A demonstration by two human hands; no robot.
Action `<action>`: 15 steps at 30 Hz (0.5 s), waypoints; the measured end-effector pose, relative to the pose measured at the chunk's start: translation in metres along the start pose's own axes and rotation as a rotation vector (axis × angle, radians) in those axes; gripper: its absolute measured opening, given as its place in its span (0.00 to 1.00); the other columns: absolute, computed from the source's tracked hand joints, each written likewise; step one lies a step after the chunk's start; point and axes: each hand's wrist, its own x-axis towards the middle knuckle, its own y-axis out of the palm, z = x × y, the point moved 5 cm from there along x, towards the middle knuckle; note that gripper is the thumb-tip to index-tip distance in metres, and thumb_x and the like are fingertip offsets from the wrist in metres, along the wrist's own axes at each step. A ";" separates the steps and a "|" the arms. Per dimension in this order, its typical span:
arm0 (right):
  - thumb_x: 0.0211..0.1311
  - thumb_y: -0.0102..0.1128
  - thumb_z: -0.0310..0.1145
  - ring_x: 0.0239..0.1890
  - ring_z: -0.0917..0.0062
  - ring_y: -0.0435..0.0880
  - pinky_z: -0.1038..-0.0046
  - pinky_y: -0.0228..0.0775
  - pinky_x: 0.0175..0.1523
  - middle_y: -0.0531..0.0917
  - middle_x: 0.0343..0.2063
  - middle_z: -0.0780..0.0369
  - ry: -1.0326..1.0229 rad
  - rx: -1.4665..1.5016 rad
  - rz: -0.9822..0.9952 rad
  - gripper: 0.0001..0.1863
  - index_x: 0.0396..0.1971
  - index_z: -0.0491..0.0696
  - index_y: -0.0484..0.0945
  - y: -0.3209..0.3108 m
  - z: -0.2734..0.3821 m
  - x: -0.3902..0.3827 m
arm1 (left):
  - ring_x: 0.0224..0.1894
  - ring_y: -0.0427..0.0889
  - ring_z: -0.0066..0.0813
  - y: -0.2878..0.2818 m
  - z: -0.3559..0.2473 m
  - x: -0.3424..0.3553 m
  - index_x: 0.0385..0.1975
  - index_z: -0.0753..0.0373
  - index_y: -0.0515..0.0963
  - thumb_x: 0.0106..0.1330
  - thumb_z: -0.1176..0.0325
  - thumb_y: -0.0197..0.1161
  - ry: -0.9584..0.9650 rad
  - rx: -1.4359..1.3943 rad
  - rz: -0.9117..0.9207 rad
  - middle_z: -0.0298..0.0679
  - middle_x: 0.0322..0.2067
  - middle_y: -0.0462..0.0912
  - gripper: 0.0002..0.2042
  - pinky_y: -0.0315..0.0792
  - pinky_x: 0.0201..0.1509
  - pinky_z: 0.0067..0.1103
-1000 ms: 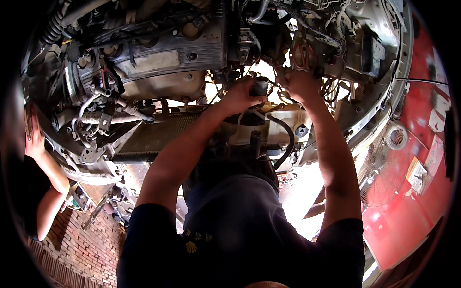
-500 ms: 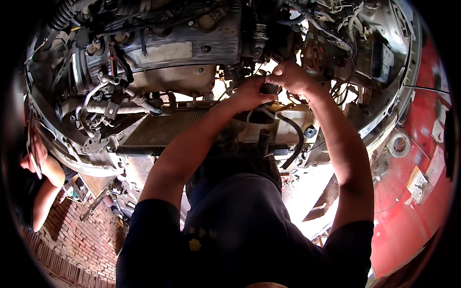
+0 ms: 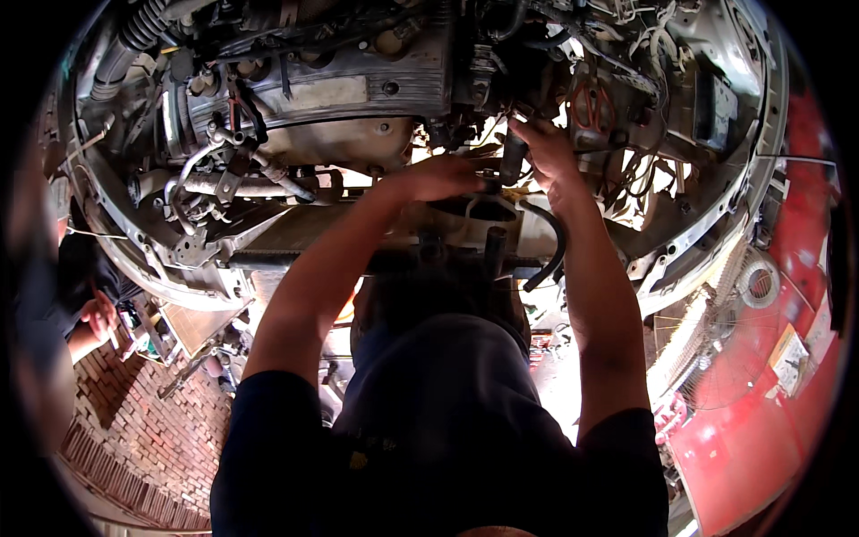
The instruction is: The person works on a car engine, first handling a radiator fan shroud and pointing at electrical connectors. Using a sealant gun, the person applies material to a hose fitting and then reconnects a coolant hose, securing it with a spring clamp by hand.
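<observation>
In the engine bay, my right hand (image 3: 548, 154) is closed around a short, dark, hose-like cylinder (image 3: 513, 159), which stands nearly upright. My left hand (image 3: 438, 179) is beside the cylinder's lower end, above the radiator's top edge. Its fingers curl toward a small dark piece (image 3: 489, 183), and shadow hides exactly what they grip. Just below my hands is the radiator (image 3: 304, 231). A curved black hose (image 3: 550, 251) hangs next to my right forearm.
The engine (image 3: 313, 98) fills the far left, with a bent metal pipe (image 3: 183, 188) in front. Orange-handled pliers (image 3: 591, 107) lie right of my right hand. A red panel (image 3: 743, 456) and a round fan (image 3: 759, 279) are at right. Another person's hand (image 3: 100, 315) shows at left.
My hands were together at the dark cylinder. Now my left hand has drawn slightly left and down, and my right hand holds the cylinder more upright. The other person's arm has moved.
</observation>
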 end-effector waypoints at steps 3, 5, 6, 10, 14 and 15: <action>0.69 0.74 0.43 0.36 0.79 0.79 0.66 0.74 0.40 0.83 0.34 0.64 0.005 0.035 0.086 0.20 0.44 0.40 0.84 0.002 -0.002 0.002 | 0.55 0.85 0.36 -0.016 0.011 -0.037 0.53 0.64 0.81 0.78 0.53 0.58 -0.391 -0.423 -0.178 0.45 0.51 0.87 0.20 0.76 0.65 0.32; 0.71 0.71 0.43 0.38 0.76 0.81 0.64 0.77 0.44 0.84 0.37 0.62 -0.038 0.011 0.043 0.20 0.50 0.41 0.83 0.013 0.006 -0.008 | 0.51 0.87 0.33 -0.025 0.002 -0.050 0.49 0.63 0.80 0.77 0.57 0.61 -0.338 -0.385 -0.408 0.43 0.47 0.88 0.15 0.78 0.62 0.29; 0.71 0.71 0.44 0.36 0.79 0.78 0.67 0.72 0.42 0.84 0.36 0.64 0.018 -0.014 0.014 0.21 0.50 0.41 0.84 0.017 0.009 -0.014 | 0.51 0.88 0.34 -0.027 -0.001 -0.054 0.51 0.64 0.79 0.77 0.59 0.62 -0.325 -0.633 -0.525 0.43 0.48 0.88 0.15 0.79 0.61 0.30; 0.72 0.70 0.45 0.37 0.81 0.76 0.70 0.69 0.42 0.84 0.36 0.66 0.018 0.026 -0.043 0.20 0.50 0.43 0.85 0.014 -0.004 -0.005 | 0.54 0.87 0.39 -0.017 -0.010 -0.032 0.56 0.65 0.76 0.77 0.60 0.63 -0.205 -0.907 -0.665 0.45 0.50 0.87 0.17 0.80 0.62 0.33; 0.73 0.69 0.45 0.29 0.80 0.74 0.68 0.69 0.35 0.80 0.29 0.69 0.026 0.075 -0.059 0.17 0.45 0.46 0.85 0.004 -0.009 0.006 | 0.55 0.87 0.40 -0.011 -0.014 -0.018 0.57 0.65 0.75 0.77 0.61 0.63 -0.086 -1.003 -0.729 0.47 0.52 0.87 0.16 0.80 0.62 0.34; 0.73 0.68 0.46 0.27 0.80 0.72 0.69 0.68 0.33 0.78 0.27 0.70 0.114 0.105 -0.067 0.16 0.43 0.47 0.84 0.002 -0.012 0.007 | 0.55 0.88 0.39 -0.010 -0.012 -0.016 0.56 0.64 0.76 0.78 0.61 0.62 -0.049 -1.047 -0.749 0.47 0.52 0.87 0.16 0.79 0.61 0.34</action>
